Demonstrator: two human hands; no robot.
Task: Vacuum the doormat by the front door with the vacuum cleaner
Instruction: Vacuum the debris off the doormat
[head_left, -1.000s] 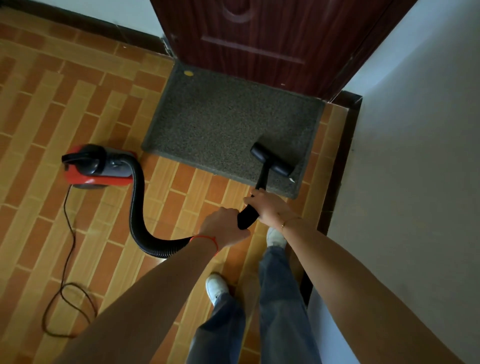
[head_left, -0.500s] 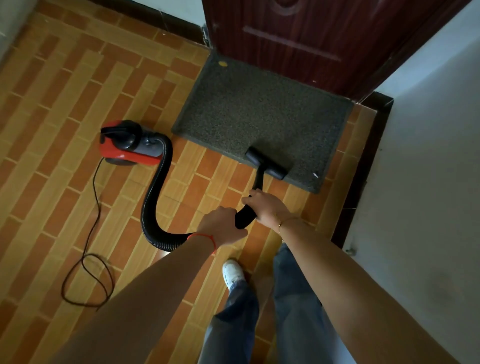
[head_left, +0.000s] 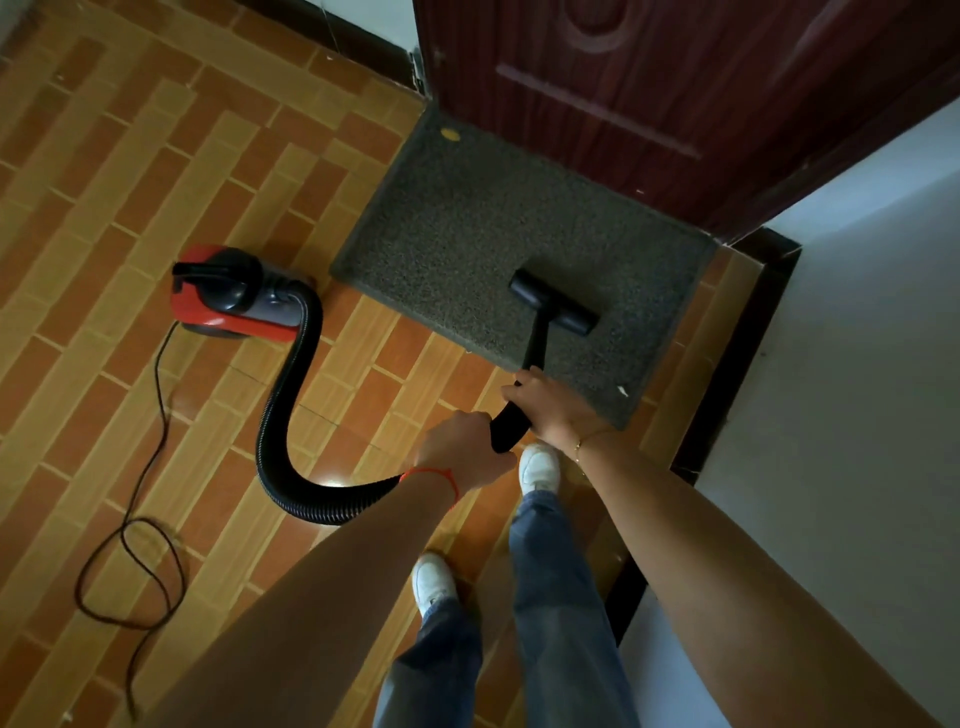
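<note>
Head view: both hands, left hand and right hand, grip the wand; nozzle has slid slightly up the doormat, so vacuuming continues.

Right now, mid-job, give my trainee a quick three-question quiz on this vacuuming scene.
1. True or false: the brush head rests on the doormat.
2. Which hand grips the wand nearer the brush head? A) left hand B) right hand
3. Fill in: the red canister sits on the ____ floor, off the doormat.

Key: 1 true; 2 B; 3 tiled.
</note>
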